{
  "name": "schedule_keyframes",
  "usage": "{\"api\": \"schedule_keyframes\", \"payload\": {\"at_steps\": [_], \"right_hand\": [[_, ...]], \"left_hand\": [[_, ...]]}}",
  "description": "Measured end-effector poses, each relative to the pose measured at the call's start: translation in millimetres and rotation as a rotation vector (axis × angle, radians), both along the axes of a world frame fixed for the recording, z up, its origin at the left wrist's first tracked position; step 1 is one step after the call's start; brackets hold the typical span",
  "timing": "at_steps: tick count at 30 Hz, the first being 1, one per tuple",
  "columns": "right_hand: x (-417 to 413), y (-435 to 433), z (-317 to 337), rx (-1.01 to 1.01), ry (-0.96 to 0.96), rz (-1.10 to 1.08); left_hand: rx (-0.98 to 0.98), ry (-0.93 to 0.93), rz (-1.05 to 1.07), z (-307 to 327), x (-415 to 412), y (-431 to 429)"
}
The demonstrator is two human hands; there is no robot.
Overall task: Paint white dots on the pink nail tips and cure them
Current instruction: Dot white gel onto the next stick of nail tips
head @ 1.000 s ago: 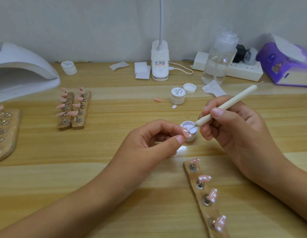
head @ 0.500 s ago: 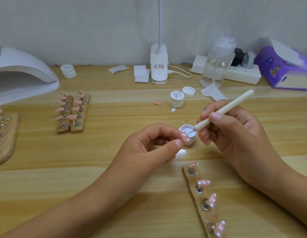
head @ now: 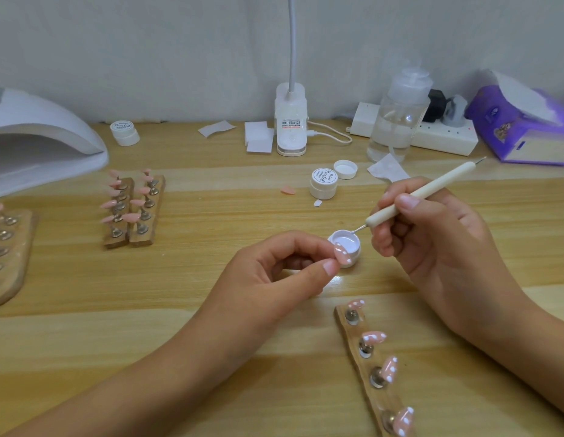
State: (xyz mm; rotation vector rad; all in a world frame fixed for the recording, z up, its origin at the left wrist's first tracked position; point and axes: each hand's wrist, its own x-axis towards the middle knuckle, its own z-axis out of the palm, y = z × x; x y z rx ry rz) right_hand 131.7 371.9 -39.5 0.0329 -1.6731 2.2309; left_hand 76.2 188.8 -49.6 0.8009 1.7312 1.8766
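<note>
One lamp (head: 38, 143) stands far left, open-mouthed for curing; plain tips (head: 108, 204) wait on racks (head: 150, 239) nearby. The left hand (head: 274, 279) pinches a dotted tip (head: 342, 254) face-up by the gel pot (head: 355, 258). The right hand (head: 432, 244) grips the pen (head: 416, 197), point at the pot's rim, likely reloading.

I count four dotted tips (head: 373, 337) on the near strip (head: 367, 364), a fifth tip (head: 341, 255) in my left hand (head: 274, 279), and one loose tip (head: 288, 190) on the worktop (head: 180, 294). Two far strips (head: 148, 238) hold, I think, ten plain tips (head: 109, 204); they blur. Two shut jars (head: 324, 184), one open jar (head: 345, 244), one tool (head: 416, 195), one curing lamp (head: 38, 137).
</note>
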Motion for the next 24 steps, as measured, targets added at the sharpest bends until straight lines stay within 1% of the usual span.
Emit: {"api": "schedule_keyframes", "payload": {"at_steps": [9,24], "right_hand": [[0.5,0.8,-1.1,0.026,-0.022,0.016],[1.7,-0.9,-2.3,0.067,0.007,0.040]], "left_hand": [[-0.013,0.020,0.002,-1.5,-0.7,0.6],[-0.019,0.022,-0.015,-2.4,-0.9,-0.6]]}}
